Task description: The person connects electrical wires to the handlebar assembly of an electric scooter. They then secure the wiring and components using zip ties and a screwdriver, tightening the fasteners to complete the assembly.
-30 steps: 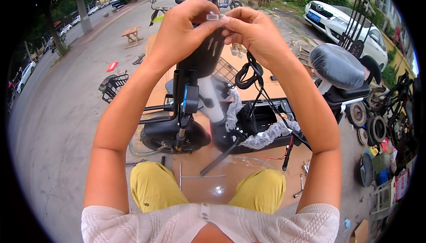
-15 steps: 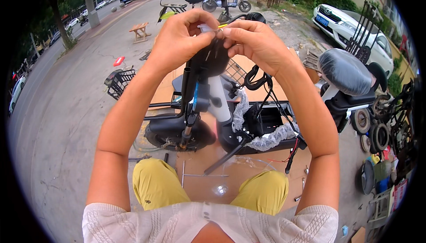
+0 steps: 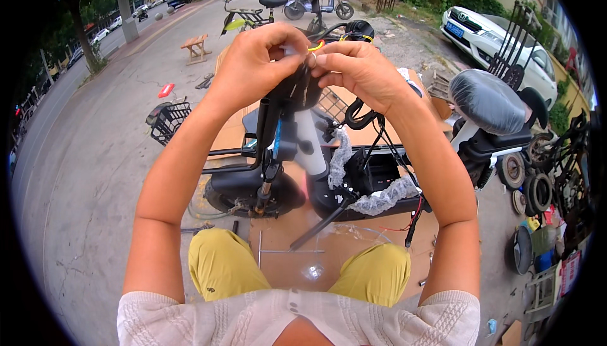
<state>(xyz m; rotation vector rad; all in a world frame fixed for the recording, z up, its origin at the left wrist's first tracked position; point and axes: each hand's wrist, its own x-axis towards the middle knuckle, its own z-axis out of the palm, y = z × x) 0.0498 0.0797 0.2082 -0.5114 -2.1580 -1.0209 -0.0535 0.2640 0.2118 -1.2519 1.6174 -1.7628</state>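
Observation:
My left hand (image 3: 256,64) is closed, thumb and forefinger pinching a small white plastic piece (image 3: 289,50), probably a connector. Facing it, my right hand (image 3: 363,71) pinches a thin wire end at the fingertips. A yellow wire (image 3: 317,47) curves between the two hands; exactly where it ends is hidden by the fingers. Both hands are raised above the front of a partly dismantled electric scooter (image 3: 308,147). Its front wheel (image 3: 253,191) is to the left, and its open black floor section (image 3: 379,162) with loose black cables and bubble wrap (image 3: 382,197) lies to the right.
Flattened cardboard (image 3: 284,270) covers the ground under the scooter, with a thin metal rod on it. A plastic-wrapped seat (image 3: 487,102) stands right. Tyres (image 3: 539,193) and parts line the right edge. A black basket (image 3: 169,124) and wooden stool (image 3: 196,49) are left.
The yellow wire now bends in a visible arc between my hands, where before only a short straight bit showed. My right hand has dropped slightly. The view has shifted a little.

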